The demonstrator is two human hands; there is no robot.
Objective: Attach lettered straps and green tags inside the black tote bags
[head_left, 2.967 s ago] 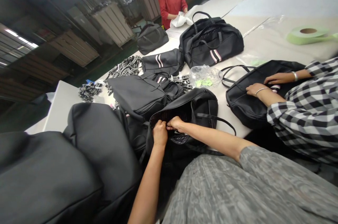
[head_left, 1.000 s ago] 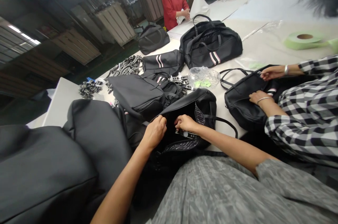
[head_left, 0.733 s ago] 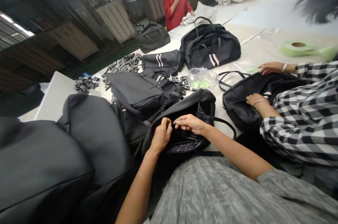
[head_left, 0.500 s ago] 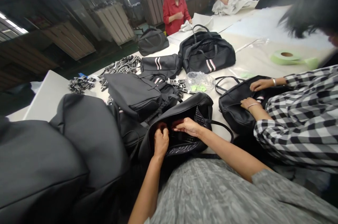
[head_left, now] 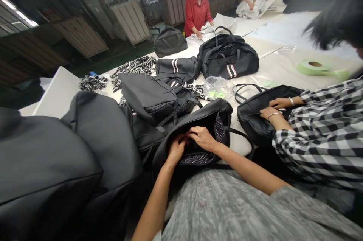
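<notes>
A black duffel bag (head_left: pixel 211 108) lies unzipped in front of my body, its mouth facing me. Patterned black-and-white lining (head_left: pixel 195 159) shows along the near edge and at the right end. Inside the mouth, my left hand (head_left: pixel 176 151) has its fingers bent together. My right hand (head_left: pixel 202 138) meets it from the right, thumb and fingers pinched near the left fingertips. Whatever the fingers grip is small and lost in the dark interior. A strap handle (head_left: pixel 241 133) loops out at the bag's right.
Large black bags (head_left: pixel 104 139) crowd my left; another black bag (head_left: pixel 150 99) lies just beyond. Patterned straps (head_left: pixel 138 65), a clear plastic bag (head_left: pixel 218 87) and a green tape roll (head_left: pixel 313 66) rest on the table. At right, a co-worker in checked sleeves (head_left: pixel 320 135) handles another bag (head_left: pixel 255 116).
My left hand has moved right and inward, so its fingertips now meet those of my right hand. The view has shifted slightly. The neighbour's hands remain on their bag.
</notes>
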